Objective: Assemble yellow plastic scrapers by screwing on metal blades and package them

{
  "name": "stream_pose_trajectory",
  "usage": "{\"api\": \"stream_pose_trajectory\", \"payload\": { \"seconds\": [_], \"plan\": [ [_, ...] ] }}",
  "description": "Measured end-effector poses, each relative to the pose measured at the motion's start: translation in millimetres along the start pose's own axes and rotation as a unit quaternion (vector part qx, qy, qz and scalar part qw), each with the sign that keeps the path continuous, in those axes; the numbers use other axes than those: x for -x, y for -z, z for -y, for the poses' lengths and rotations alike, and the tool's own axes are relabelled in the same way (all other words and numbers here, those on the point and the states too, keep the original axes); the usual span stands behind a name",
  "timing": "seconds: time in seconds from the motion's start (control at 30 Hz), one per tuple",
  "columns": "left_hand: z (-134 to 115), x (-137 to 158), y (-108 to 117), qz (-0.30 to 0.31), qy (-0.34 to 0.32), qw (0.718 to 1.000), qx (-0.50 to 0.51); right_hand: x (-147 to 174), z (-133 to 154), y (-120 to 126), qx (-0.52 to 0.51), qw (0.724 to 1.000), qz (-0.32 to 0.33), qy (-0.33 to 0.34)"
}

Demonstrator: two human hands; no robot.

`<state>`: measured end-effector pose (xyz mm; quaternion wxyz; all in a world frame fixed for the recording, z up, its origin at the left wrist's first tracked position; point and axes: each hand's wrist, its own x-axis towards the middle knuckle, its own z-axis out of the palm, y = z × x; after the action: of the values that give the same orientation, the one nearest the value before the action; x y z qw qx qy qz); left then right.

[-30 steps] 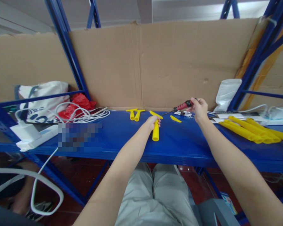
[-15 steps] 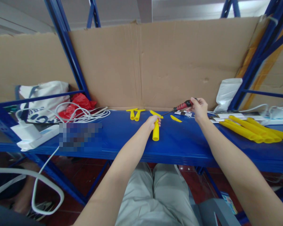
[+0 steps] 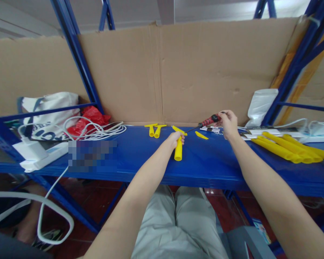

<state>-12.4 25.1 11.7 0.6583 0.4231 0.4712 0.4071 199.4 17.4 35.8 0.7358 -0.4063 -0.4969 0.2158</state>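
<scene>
My left hand (image 3: 176, 139) is closed around a yellow T-shaped handle (image 3: 178, 154), whose round hollow end points toward me over the blue shelf. My right hand (image 3: 228, 122) grips the back end of a red and black screwdriver (image 3: 209, 121). Its thin shaft slants down and left, with the tip at the crosspiece of the yellow piece beside my left fingers. Whether the tip sits in a screw is too small to see. A loose yellow flat piece (image 3: 201, 135) lies just right of the shaft. Two more yellow T-shaped handles (image 3: 154, 131) rest to the left.
Several yellow tubes (image 3: 288, 149) lie on the shelf (image 3: 140, 158) at the right, near a white pouch (image 3: 261, 107). At the left are a power strip (image 3: 44, 158), coiled white cables (image 3: 105, 133), a red plastic bag (image 3: 88, 120) and a cloth bag (image 3: 51, 115). Cardboard (image 3: 199, 72) stands behind.
The screwdriver handle has turned slightly in my right fingers, its black patch now facing differently. My left hand and the yellow handle stay in place.
</scene>
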Motion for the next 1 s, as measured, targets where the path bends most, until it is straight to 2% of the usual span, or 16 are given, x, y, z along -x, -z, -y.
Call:
{"api": "stream_pose_trajectory", "payload": {
  "seconds": [0.23, 0.37, 0.53, 0.63, 0.83, 0.93, 1.0],
  "plan": [
    [0, 2, -1, -0.008, -0.003, 1.000, -0.029, 1, 2, 4, 0.062, 0.996, 0.004, 0.063],
    [-1, 3, -1, -0.013, -0.002, 0.999, -0.037, 4, 6, 6, 0.053, 0.996, 0.009, 0.072],
    [-2, 4, -2, -0.017, -0.002, 0.998, -0.054, 7, 11, 3, 0.009, 0.999, 0.011, 0.051],
    [-1, 5, -2, -0.025, -0.005, 0.998, -0.054, 7, 14, 4, -0.020, 0.999, 0.018, 0.017],
    [-2, 6, -2, -0.032, -0.005, 0.998, -0.047, 7, 22, 7, -0.082, 0.990, 0.087, -0.074],
    [-2, 5, -2, -0.032, -0.003, 0.999, -0.042, 7, 23, 6, -0.091, 0.987, 0.108, -0.075],
    [-2, 5, -2, -0.033, 0.000, 0.999, -0.042, 6, 21, 6, -0.082, 0.990, 0.099, -0.063]
  ]
}}
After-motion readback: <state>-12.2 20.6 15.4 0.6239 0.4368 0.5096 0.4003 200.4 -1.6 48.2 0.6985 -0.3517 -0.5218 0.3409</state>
